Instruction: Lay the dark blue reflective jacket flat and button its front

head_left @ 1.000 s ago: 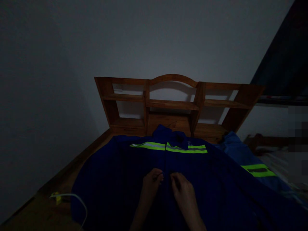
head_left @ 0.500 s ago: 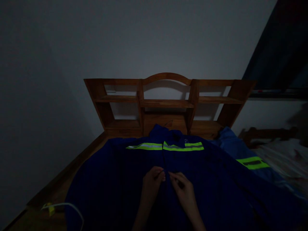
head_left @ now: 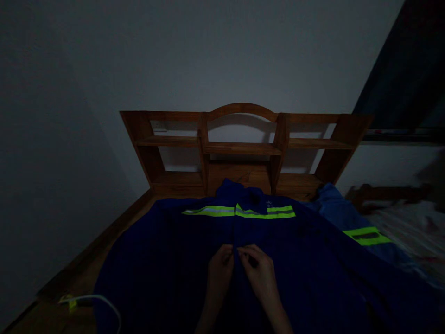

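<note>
A dark blue work jacket [head_left: 149,260] with yellow-green reflective strips across the chest lies spread out, collar away from me. At the middle of its front opening, my left hand [head_left: 221,264] pinches one edge of the placket. Just to the right, my right hand [head_left: 256,266] pinches the facing edge between thumb and forefinger. The fingertips of both hands nearly meet at the seam. Any button or fastener between them is too dark and small to make out.
Behind the jacket stands a wooden headboard [head_left: 242,148] with open shelves, against a pale wall [head_left: 222,55]. A lighter blue garment [head_left: 335,211] with a reflective band lies at right, near rumpled bedding [head_left: 413,222]. A white cable [head_left: 104,299] curves at lower left.
My right hand has moved left, bringing its fingertips closer to the left hand's at the front opening. The jacket's front edges are now drawn nearer together there.
</note>
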Demonstrator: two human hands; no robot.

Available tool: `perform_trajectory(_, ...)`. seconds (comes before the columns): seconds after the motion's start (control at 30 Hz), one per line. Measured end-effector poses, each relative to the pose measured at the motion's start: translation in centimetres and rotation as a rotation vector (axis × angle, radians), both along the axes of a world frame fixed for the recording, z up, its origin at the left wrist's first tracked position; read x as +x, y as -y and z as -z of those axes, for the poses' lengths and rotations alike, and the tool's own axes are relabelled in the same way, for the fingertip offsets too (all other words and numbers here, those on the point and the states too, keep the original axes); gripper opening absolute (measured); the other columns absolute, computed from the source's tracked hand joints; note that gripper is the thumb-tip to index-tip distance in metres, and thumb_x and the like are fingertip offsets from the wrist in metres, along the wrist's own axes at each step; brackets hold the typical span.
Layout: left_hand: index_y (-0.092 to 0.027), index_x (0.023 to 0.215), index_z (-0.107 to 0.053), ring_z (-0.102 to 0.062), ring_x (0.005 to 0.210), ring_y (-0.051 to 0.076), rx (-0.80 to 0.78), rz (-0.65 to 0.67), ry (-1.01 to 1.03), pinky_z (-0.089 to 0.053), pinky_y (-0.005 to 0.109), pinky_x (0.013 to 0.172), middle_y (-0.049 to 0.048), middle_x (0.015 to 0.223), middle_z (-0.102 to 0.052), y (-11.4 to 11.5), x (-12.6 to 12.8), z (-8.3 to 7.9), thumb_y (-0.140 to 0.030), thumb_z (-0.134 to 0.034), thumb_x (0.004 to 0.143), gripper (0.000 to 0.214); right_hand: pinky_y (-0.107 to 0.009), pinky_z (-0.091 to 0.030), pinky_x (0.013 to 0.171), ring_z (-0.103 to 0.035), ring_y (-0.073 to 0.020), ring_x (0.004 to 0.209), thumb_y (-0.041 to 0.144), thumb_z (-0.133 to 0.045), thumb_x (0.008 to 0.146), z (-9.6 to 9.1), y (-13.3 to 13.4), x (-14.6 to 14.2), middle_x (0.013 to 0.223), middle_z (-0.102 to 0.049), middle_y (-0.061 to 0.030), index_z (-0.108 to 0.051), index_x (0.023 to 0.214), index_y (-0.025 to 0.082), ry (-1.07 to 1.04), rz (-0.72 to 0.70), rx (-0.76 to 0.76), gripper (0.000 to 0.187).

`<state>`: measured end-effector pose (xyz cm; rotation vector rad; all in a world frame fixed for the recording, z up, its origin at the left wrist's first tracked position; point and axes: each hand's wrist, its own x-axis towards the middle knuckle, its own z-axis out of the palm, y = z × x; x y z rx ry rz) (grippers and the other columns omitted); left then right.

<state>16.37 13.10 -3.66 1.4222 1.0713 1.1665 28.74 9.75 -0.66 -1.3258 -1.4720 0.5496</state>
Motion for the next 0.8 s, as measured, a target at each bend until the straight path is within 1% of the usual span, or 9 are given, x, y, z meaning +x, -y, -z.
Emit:
perform_trajectory(0.13, -0.016, 0.089, -0.058, -0.062, 0.083, 0.017, 0.023, -0.072, -0.084, -0.048, 0.029, 0.079, 0.0051, 0.087, -0.065, 0.1, 0.1, 0.4, -0.025, -0.047, 0.081, 0.016, -0.021, -0.043, 0.066, -0.058, -0.0127, 0.072, 0.024, -0.056, 0.086, 0.9, -0.2, -0.2, 0.082, -0.063, -0.0004, -0.069, 0.092, 0.022, -0.021, 0.077, -0.002, 0.015)
perform_trajectory(0.3, -0.017, 0.088, -0.057, -0.062, 0.084, 0.016, 0.035, -0.070, -0.092, -0.047, 0.027, 0.078, 0.0041, 0.087, -0.064, 0.1, 0.1, 0.5, -0.026, -0.045, 0.083, 0.016, -0.022, -0.042, 0.066, -0.057, -0.0134, 0.073, 0.024, -0.058, 0.084, 1.3, -0.5, 0.0, 0.083, -0.062, -0.0004, -0.066, 0.084, 0.021, -0.054, 0.100, -0.029, 0.009)
perform_trajectory(0.43, -0.017, 0.090, -0.058, -0.061, 0.083, 0.016, 0.055, -0.083, -0.159, -0.046, 0.026, 0.076, 0.0033, 0.087, -0.064, 0.3, 0.1, -0.1, -0.029, -0.044, 0.085, 0.019, -0.022, -0.042, 0.066, -0.057, -0.0136, 0.072, 0.024, -0.060, 0.081, 1.7, -0.8, 0.2, 0.083, -0.061, -0.0006, -0.064, 0.083, 0.020, -0.080, 0.094, -0.066, 0.006)
perform_trajectory(0.57, -0.018, 0.084, -0.058, -0.059, 0.076, 0.015, 0.047, -0.120, -0.205, -0.044, 0.025, 0.070, 0.0012, 0.079, -0.062, 0.9, 0.3, -1.0, -0.037, -0.042, 0.088, 0.025, -0.022, -0.042, 0.064, -0.056, -0.0136, 0.070, 0.022, -0.060, 0.080, 2.3, -1.1, 0.2, 0.080, -0.060, -0.0002, -0.061, 0.083, 0.019, -0.085, 0.072, -0.088, 0.004)
perform_trajectory(0.67, -0.019, 0.086, -0.056, -0.061, 0.079, 0.016, 0.008, -0.149, -0.178, -0.045, 0.025, 0.072, 0.0012, 0.082, -0.063, 1.1, 0.6, -1.2, -0.040, -0.046, 0.086, 0.023, -0.022, -0.041, 0.064, -0.056, -0.0132, 0.070, 0.019, -0.057, 0.081, 2.3, -1.0, 0.2, 0.079, -0.058, 0.0001, -0.059, 0.083, 0.019, -0.072, 0.049, -0.090, 0.003)
perform_trajectory(0.8, -0.020, 0.095, -0.052, -0.063, 0.082, 0.016, -0.058, -0.160, -0.095, -0.048, 0.026, 0.073, 0.0022, 0.085, -0.065, 0.9, 0.9, -0.7, -0.035, -0.052, 0.082, 0.020, -0.022, -0.041, 0.064, -0.056, -0.0131, 0.071, 0.020, -0.056, 0.082, 2.2, -0.9, 0.2, 0.081, -0.058, -0.0002, -0.058, 0.083, 0.019, -0.059, 0.023, -0.080, 0.003)
